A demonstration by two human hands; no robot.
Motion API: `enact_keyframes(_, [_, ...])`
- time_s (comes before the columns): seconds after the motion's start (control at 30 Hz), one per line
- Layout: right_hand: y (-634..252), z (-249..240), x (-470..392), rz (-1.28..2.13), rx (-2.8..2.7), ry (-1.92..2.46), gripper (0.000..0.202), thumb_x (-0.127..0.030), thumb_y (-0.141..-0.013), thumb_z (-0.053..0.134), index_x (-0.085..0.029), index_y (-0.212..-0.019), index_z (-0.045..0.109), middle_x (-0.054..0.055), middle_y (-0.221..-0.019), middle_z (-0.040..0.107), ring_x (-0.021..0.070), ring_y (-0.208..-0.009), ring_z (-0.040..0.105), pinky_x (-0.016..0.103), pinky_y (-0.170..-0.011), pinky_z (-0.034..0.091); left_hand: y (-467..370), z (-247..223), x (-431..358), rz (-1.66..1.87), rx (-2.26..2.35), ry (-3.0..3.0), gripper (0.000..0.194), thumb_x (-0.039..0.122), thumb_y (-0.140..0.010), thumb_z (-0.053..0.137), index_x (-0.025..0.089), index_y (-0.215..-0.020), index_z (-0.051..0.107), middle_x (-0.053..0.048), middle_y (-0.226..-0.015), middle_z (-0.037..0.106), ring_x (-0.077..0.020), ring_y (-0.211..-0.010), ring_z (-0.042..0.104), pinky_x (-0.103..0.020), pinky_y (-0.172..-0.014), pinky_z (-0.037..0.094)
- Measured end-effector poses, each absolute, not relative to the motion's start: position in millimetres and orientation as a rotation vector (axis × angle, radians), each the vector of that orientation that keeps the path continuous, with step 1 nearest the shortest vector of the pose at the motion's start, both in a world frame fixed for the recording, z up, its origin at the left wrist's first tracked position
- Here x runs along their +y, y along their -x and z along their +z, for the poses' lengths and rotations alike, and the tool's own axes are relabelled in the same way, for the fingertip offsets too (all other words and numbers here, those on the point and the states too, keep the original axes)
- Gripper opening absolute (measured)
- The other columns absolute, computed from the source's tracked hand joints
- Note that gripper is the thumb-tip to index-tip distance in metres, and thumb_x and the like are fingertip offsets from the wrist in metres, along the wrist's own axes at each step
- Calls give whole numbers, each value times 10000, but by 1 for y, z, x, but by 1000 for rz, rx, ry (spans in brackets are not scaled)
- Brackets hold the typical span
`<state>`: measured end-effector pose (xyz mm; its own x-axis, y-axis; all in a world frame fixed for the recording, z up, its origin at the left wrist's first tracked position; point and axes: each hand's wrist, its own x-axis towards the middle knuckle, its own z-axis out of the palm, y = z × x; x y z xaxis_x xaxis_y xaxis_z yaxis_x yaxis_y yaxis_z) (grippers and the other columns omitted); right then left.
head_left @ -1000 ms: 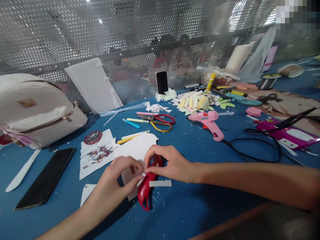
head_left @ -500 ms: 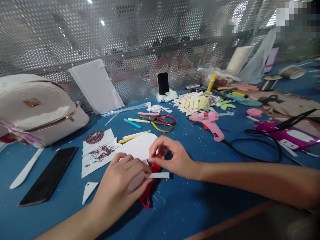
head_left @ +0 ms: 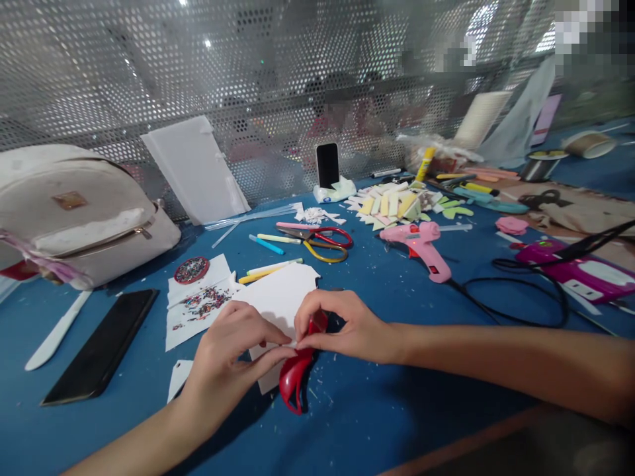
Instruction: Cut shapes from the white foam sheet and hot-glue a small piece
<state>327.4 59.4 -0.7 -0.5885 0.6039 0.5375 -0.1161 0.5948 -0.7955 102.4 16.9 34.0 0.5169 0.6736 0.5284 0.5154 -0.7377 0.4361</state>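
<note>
My left hand [head_left: 235, 350] is closed in a pinch, thumb and index fingertips together on a small white piece [head_left: 292, 344], perhaps paper. My right hand [head_left: 344, 328] pinches at the same spot from the other side, so the fingertips of both hands nearly meet. Most of the white piece is hidden by fingers. Directly under and beside the fingertips lies a glossy red object [head_left: 290, 381] with a loop, like a scissors handle; its far part sits behind my right fingers. A white paper sheet [head_left: 282, 291] lies flat beyond and below my hands.
Ahead lie scissors with red and yellow handles [head_left: 342, 244] and several pens [head_left: 268, 244]. To the right are a pink glue gun [head_left: 421, 248] with its cord and a pile of paper strips [head_left: 391, 201]. A black case [head_left: 102, 347] and a backpack [head_left: 84, 211] stand left.
The white strip that stuck out rightward from my left hand no longer shows; only a small white bit is visible between the fingertips. My left hand has shifted, uncovering more of the red object.
</note>
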Motion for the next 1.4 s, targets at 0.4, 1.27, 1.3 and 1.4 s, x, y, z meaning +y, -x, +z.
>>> enact_keyframes(0.4, [-329, 3, 57, 954, -2102, 324, 65, -142, -921, 669, -186, -923, 622, 26, -909, 682, 124, -797, 615, 241, -739, 498, -100, 34, 15, 964, 972, -2792, 60, 262, -954, 705, 254, -910, 665, 53, -775, 745, -133, -638, 602, -329, -738, 391])
enact_keyframes(1.27, [-326, -5, 61, 830, -2134, 369, 211, -34, -941, 540, -219, -1044, 530, 33, -952, 597, 162, -862, 553, 315, -762, 465, 10, 28, 47, 374, 1225, -2203, 277, 446, -943, 632, 248, -816, 778, -11, -756, 749, -156, -661, 694, -209, -654, 533])
enact_keyframes(1.3, [-326, -6, 61, 823, -2137, 370, 208, -40, -945, 545, -220, -1048, 531, 32, -952, 600, 162, -851, 551, 312, -749, 462, 8, 25, 47, 368, 1217, -2228, 268, 439, -948, 631, 250, -836, 782, -14, -781, 753, -159, -696, 694, -218, -690, 533])
enact_keyframes(1.4, [-326, -7, 62, 812, -2141, 373, 205, -49, -952, 554, -224, -1057, 528, 30, -952, 601, 158, -832, 550, 304, -722, 455, 10, 23, 43, 383, 1244, -2317, 242, 453, -949, 644, 265, -995, 789, -33, -843, 749, -189, -786, 669, -267, -760, 520])
